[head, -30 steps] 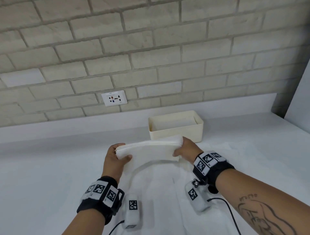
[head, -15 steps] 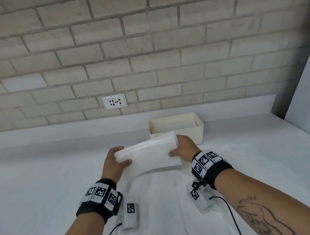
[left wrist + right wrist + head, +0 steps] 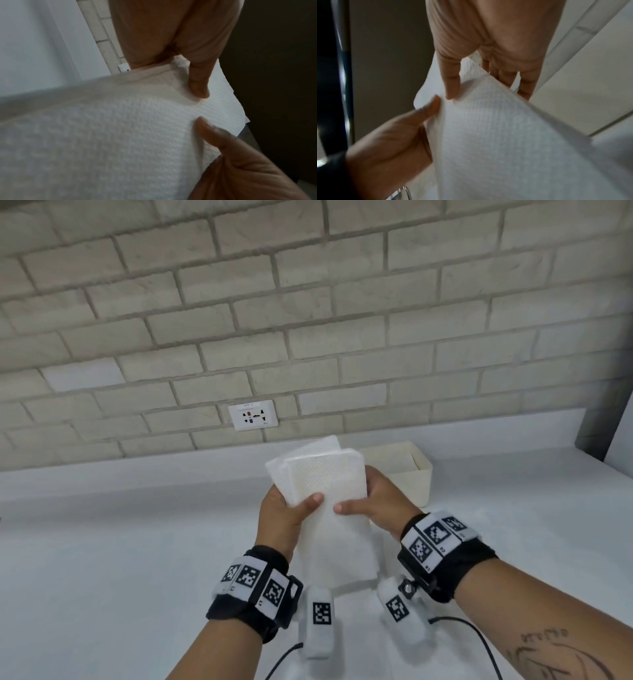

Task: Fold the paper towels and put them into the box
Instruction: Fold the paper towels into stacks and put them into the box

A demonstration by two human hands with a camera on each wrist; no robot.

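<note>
I hold a folded stack of white paper towels (image 3: 323, 484) upright above the counter, and its lower end (image 3: 337, 553) hangs down between my wrists. My left hand (image 3: 296, 506) pinches the stack's left edge, thumb on the near face. My right hand (image 3: 358, 505) pinches the right edge the same way. The cream box (image 3: 416, 474) stands just behind my right hand, partly hidden by it and by the towels. In the left wrist view the embossed towel (image 3: 120, 135) fills the frame under my left thumb. The right wrist view shows the towel (image 3: 496, 135) gripped between thumb and fingers.
The white counter (image 3: 120, 542) runs to a brick wall with a power socket (image 3: 252, 415). A dark vertical edge (image 3: 596, 422) closes the far right. Black cables (image 3: 476, 635) trail from my wrist cameras near the front.
Both hands lifted the folded towels off the counter and turned them from lying sideways to standing upright. My hands moved closer together.
</note>
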